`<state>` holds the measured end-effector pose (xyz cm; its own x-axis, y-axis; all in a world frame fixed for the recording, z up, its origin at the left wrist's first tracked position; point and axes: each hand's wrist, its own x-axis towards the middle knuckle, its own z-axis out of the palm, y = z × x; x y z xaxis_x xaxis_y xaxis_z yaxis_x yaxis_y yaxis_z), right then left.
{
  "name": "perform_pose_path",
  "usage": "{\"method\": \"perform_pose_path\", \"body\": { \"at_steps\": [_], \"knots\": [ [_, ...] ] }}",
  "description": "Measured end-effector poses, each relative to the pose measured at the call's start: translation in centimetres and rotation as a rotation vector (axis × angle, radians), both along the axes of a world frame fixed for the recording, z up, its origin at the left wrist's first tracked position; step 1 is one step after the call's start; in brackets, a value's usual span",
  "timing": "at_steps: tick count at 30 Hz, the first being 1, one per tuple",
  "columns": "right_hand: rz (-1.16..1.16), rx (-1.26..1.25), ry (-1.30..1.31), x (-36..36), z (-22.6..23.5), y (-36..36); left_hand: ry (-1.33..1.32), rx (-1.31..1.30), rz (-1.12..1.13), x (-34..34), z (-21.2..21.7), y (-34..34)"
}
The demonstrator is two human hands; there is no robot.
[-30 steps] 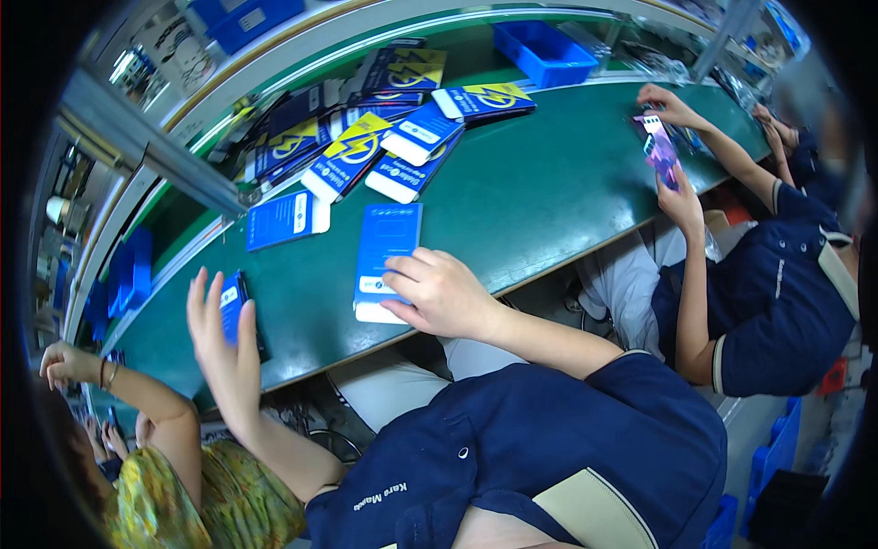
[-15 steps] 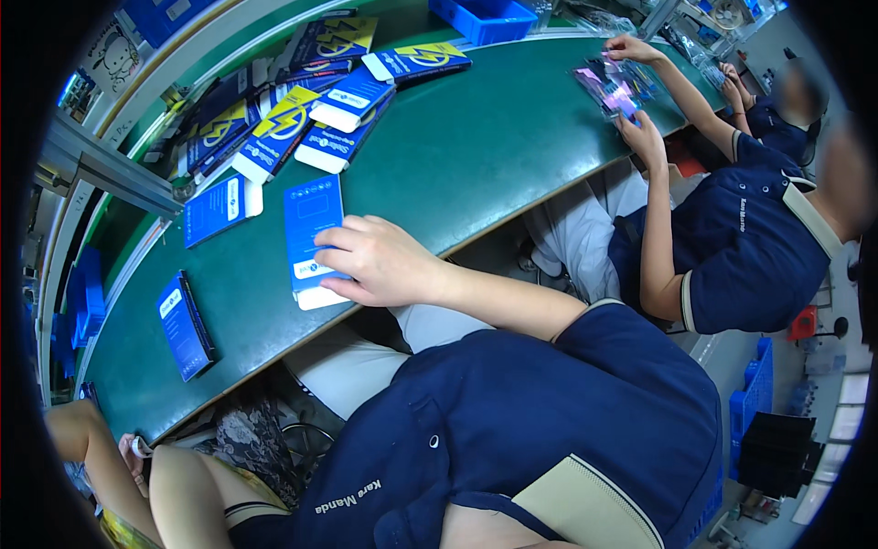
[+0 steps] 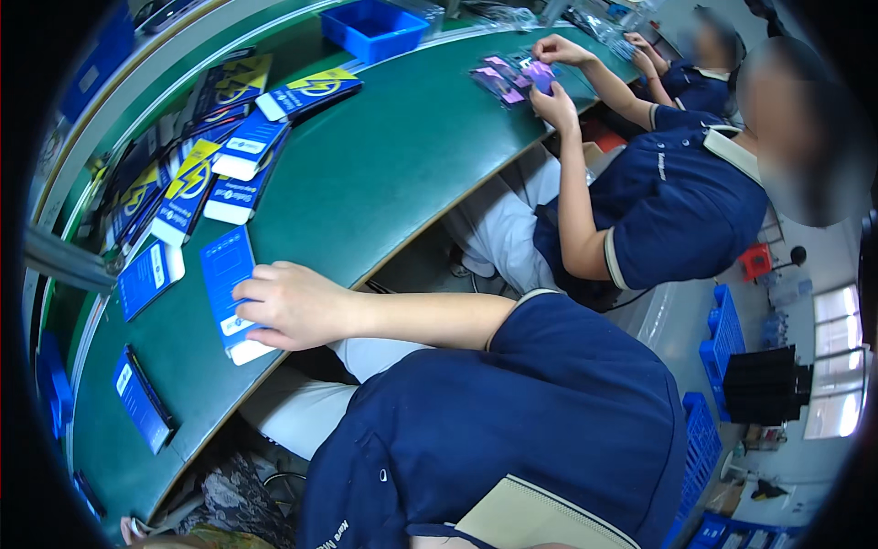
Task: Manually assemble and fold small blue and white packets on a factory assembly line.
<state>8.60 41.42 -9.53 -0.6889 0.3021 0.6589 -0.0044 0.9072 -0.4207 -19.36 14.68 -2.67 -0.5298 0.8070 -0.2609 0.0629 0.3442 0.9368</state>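
My right hand (image 3: 297, 309) lies over the lower right edge of a flat blue cardboard box (image 3: 225, 263). Its fingers are bent on the box's printed face and the thumb is by the white end flap, so the hand grips it there. The box rests on the green table (image 3: 366, 174) near the front edge. Another blue box (image 3: 144, 282) with a white flap lies just beyond it to the left. Nearer to me on the left is a smaller-looking blue box (image 3: 142, 403) with a dark side. My left hand is out of the picture.
A heap of blue and yellow boxes (image 3: 197, 183) covers the far left of the table, by a metal post (image 3: 73, 261). A blue bin (image 3: 375, 32) stands at the back. To the right, a co-worker's hands (image 3: 556, 110) handle shiny purple packets (image 3: 501, 80).
The view has swung, so the table and boxes sit further left and lower. Bare arms at the lower left have mostly gone from sight. My right hand stays on the same box.
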Motion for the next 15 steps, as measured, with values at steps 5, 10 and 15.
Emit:
{"method": "perform_pose_path", "body": {
  "at_steps": [5,10,15],
  "knots": [
    [-0.022,0.006,-0.023,0.2,-0.5,0.4,-0.171,0.171,-0.257,-2.6,-0.4,1.3],
    [-0.046,-0.002,-0.039,1.1,-0.8,0.5,-0.331,0.362,-0.488,-4.1,-0.7,2.8],
    [-0.02,-0.001,-0.022,0.4,-0.5,0.1,-0.516,0.456,-0.68,-2.3,0.4,5.0]
  ]
}}
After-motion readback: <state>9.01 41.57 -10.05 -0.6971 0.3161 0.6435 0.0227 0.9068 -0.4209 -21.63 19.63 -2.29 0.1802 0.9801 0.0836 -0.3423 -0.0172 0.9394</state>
